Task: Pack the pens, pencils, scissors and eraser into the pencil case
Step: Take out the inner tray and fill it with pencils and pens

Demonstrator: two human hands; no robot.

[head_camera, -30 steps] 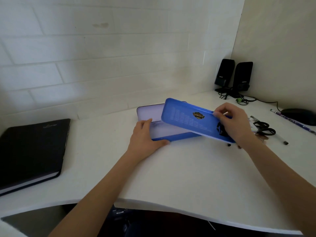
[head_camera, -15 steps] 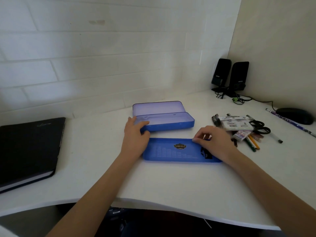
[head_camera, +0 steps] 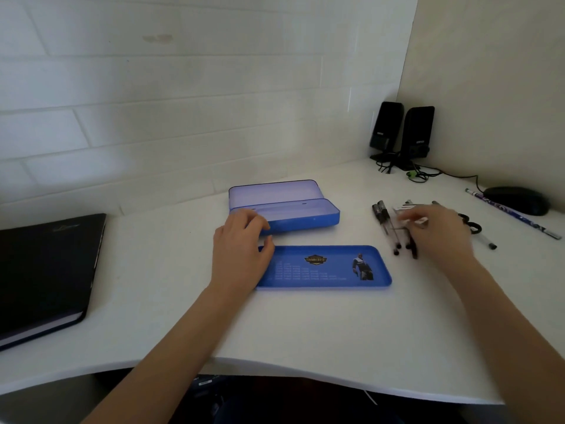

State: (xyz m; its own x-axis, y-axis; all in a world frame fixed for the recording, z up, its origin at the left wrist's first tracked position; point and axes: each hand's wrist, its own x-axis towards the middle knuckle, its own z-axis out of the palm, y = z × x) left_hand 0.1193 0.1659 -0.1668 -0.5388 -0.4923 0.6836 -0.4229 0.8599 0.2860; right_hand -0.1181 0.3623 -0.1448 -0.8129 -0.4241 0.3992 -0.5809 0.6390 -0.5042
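Left hand point(head_camera: 241, 249) grips the near-left corner of the open blue pencil case point(head_camera: 287, 209), fingers curled on its front wall. Right hand point(head_camera: 440, 234) is blurred over the pens point(head_camera: 388, 224), right of the case; fingers bent, can't tell if pinching anything. Blue inner tray point(head_camera: 327, 267) lies flat just in front of the case. Scissors point(head_camera: 472, 224) and patterned pencil point(head_camera: 513, 214) further right of the case, black notebook point(head_camera: 46, 270) far left.
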